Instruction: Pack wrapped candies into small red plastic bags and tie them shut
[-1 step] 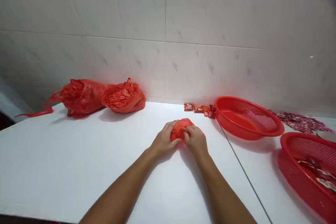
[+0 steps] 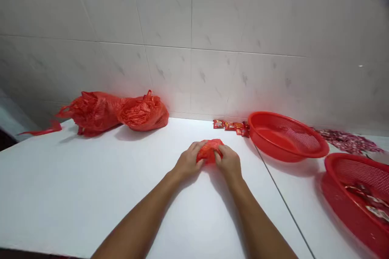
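Left fingers and right fingers pinch a red plastic bundle, partly hiding it.

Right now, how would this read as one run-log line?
left hand: holding red plastic bundle | right hand: holding its other side | back left: red plastic bags | back right: snack packets beside red basket

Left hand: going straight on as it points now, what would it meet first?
The crumpled red plastic that the left hand touches; beyond that, possibly the small red packets, though depth is unclear.
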Demonstrator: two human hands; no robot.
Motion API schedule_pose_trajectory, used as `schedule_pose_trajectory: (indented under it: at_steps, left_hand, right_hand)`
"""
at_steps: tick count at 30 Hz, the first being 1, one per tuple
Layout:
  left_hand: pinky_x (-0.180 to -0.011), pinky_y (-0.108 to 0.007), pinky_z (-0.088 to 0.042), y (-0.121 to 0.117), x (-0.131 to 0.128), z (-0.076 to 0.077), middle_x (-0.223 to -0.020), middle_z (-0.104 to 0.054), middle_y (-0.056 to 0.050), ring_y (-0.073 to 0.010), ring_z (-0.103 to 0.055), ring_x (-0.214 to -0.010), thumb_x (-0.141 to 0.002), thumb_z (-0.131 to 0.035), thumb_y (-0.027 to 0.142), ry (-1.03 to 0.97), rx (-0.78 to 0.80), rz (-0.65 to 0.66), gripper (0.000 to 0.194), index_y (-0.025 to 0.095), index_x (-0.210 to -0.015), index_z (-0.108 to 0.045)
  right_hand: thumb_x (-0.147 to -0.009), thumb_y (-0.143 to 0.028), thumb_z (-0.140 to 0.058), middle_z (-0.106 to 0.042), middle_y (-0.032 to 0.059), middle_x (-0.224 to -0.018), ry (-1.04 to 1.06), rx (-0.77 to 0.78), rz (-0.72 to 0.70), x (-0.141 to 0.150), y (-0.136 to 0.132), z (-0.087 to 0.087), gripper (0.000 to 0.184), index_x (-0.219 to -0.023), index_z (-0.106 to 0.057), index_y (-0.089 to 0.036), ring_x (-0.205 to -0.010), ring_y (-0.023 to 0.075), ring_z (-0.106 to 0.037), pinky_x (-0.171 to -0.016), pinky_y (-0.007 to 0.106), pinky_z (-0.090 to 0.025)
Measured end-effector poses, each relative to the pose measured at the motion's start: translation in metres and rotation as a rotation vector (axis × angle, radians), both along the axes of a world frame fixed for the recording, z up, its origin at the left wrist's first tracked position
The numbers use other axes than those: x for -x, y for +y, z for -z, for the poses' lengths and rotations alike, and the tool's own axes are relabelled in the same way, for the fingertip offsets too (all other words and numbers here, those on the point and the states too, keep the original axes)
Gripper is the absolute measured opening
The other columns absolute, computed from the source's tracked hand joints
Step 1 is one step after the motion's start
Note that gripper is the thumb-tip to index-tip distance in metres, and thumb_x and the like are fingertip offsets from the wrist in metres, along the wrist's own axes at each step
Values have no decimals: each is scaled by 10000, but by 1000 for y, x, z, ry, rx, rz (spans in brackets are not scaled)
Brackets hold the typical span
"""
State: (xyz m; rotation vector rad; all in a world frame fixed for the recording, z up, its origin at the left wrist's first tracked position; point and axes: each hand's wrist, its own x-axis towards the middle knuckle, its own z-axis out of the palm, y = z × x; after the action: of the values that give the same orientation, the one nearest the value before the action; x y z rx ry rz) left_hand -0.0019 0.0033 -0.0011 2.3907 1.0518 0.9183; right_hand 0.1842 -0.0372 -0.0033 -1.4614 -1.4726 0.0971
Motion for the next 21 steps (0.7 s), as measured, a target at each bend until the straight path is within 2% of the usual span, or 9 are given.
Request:
schedule_pose_trajectory:
  at_steps: [3, 6, 8, 11, 15, 18, 20, 21]
  left_hand:
    - [-1035, -339, -532, 10, 6, 2, -1335, -727, 7, -208, -692, -1185, -803, -501, 42, 64, -91, -107, 620, 282, -1354, -651]
    - [-942, -405, -526, 19, 12, 1, -1256, -761, -40, -258, -720, -1046, -781, -518, 44, 91, -196, -251, 535, 233, -1251, -691]
    - [-909, -423, -496, 23, 16, -1, -1149, -785, -48, -264, -720, -961, -749, -518, 20, 85, -227, -287, 501, 223, -1165, -711]
    - [-885, -413, -460, 25, 20, -5, -975, -783, -27, -249, -700, -909, -747, -530, 10, 47, -279, -334, 385, 230, -1002, -717]
    - [-885, -426, -451, 28, 23, -7, -842, -715, -32, -250, -647, -867, -850, -570, 109, -76, -342, -480, 150, 223, -841, -666]
    - [-918, -460, -475, 34, 27, -8, -930, -672, -78, -284, -614, -942, -869, -613, 190, -191, -382, -611, 70, 210, -907, -668]
    - [-978, -504, -477, 34, 29, -8, -1076, -644, -133, -317, -589, -1064, -867, -602, 187, -266, -422, -694, 189, 182, -1049, -652]
    - [-1005, -526, -470, 32, 28, -8, -1122, -626, -155, -328, -576, -1110, -868, -584, 169, -305, -472, -694, 239, 168, -1102, -629]
  right_hand:
    - [-868, -338, -482, -486, -27, -633, 50, -7, 47, -5, -8, -5, 248, -649, -429, -233, -612, 156, -404, -624, 293, -287]
    - [-886, -330, -484, -391, -60, -565, 134, -8, 86, -7, -13, -7, 270, -653, -382, -239, -560, 146, -334, -598, 291, -270]
    - [-894, -328, -492, -366, -71, -542, 204, -3, 106, -7, -15, -8, 268, -662, -387, -243, -543, 144, -323, -581, 288, -269]
    - [-900, -341, -506, -394, -68, -537, 316, 4, 123, -9, -15, -7, 272, -660, -422, -244, -549, 149, -352, -571, 284, -282]
    - [-876, -403, -557, -488, -45, -581, 495, 22, 67, -18, -8, -5, 272, -666, -518, -234, -590, 159, -430, -585, 273, -345]
    - [-863, -471, -542, -618, 3, -667, 656, 61, -75, -24, 0, -2, 299, -730, -613, -212, -622, 185, -550, -602, 284, -451]
    - [-865, -498, -529, -703, 51, -764, 747, 79, -151, -23, 4, 2, 343, -803, -670, -191, -683, 218, -636, -638, 313, -521]
    - [-868, -502, -525, -730, 67, -808, 782, 79, -167, -21, 6, 4, 359, -840, -690, -184, -719, 232, -665, -661, 327, -544]
